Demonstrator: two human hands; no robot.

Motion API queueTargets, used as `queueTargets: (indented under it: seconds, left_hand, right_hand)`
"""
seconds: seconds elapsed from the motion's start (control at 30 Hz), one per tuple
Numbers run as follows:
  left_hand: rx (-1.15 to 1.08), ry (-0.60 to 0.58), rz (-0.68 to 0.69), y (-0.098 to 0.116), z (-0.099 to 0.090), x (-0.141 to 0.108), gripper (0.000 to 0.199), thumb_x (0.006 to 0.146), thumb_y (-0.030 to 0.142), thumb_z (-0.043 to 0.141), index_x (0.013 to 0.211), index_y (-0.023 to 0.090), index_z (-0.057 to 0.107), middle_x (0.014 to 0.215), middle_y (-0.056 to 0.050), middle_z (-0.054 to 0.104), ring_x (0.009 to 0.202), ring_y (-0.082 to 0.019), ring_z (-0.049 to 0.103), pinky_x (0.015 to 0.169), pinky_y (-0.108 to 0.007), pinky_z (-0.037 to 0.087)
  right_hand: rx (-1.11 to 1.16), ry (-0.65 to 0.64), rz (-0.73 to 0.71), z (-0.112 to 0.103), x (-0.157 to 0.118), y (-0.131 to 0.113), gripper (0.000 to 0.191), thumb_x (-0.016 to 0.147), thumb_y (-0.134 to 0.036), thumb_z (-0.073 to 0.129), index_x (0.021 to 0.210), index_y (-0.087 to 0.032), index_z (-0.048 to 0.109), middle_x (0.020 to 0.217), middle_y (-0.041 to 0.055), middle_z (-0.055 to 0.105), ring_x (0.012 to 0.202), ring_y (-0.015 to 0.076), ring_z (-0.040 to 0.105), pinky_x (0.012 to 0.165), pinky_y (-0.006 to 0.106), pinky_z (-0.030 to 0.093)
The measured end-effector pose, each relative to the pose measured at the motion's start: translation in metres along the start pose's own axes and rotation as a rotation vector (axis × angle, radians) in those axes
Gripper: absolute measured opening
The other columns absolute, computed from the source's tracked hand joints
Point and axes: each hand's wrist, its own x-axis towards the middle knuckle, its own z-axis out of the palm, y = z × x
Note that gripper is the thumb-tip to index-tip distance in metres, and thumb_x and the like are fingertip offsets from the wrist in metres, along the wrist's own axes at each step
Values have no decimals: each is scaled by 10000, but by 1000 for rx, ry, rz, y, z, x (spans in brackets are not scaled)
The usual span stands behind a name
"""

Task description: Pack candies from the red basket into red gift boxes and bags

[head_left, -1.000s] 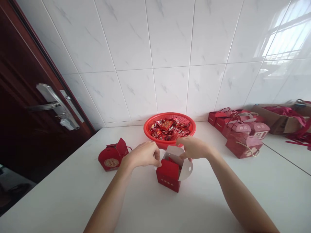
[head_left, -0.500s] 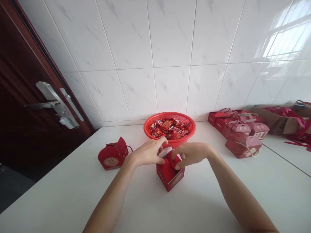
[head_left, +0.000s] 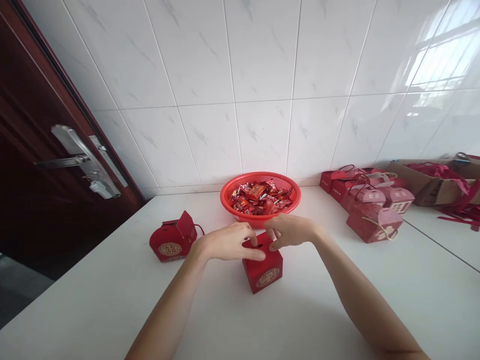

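Note:
A small red paper gift box point(head_left: 265, 270) with a pale round emblem stands in front of me, its top flaps folded inward. Over its left side is my left hand point(head_left: 233, 243), thumb lying on the top flap and fingers bent at the back edge. My right hand point(head_left: 291, 232) grips the top from the far right, thumb and bent fingers on the flap. A dark hole shows in the top between the hands. Behind the box, a red plastic basket point(head_left: 226, 204) holds many wrapped candies point(head_left: 258, 192).
A similar red box point(head_left: 170, 245) with a raised flap and cord stands to the left. Several gift boxes point(head_left: 369, 197) with cord handles sit at the right, near a cardboard box point(head_left: 423, 192) of red ribbons point(head_left: 463, 200). The tiled wall point(head_left: 262, 125) closes the back of the white table point(head_left: 225, 320).
The box's top flaps, standing partly up before, are now folded down over the opening. My left thumb has moved right onto the top; my right hand has shifted slightly up and left.

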Motion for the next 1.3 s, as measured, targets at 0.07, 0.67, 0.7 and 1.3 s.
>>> queueTargets:
  seconds: [0.07,0.67,0.7,1.3]
  left_hand:
    - [57,-54,-43,0,0,0,449,701,539,728,997,204,696,1075,-70,668,946,-273,618,710,-302,446]
    - [50,-64,-140,1,5,6,493,725,508,695,1112,223,585,1122,-80,671,951,-290,651,652,-306,452]
    - [71,-63,-155,3,5,6,470,730,518,684,1079,218,586,1106,-84,673,930,-289,655,644,-308,450]
    - [63,-20,68,14,23,10,240,858,465,537,907,230,538,921,-36,689,834,-240,652,598,-291,412]
  right_hand:
    - [-20,11,-20,3,3,-2,185,738,-290,745,852,-192,637,871,40,669,770,213,605,515,261,369]
    - [-45,111,-45,19,-9,-29,492,725,-500,743,1098,-199,628,962,73,627,849,271,613,642,319,424]
    - [-62,118,-16,23,-11,-33,519,716,-509,753,1106,-196,617,968,78,621,844,277,613,650,328,428]
    - [54,570,311,94,-36,-41,420,830,-430,610,1194,-225,570,1143,105,598,950,285,618,740,376,476]
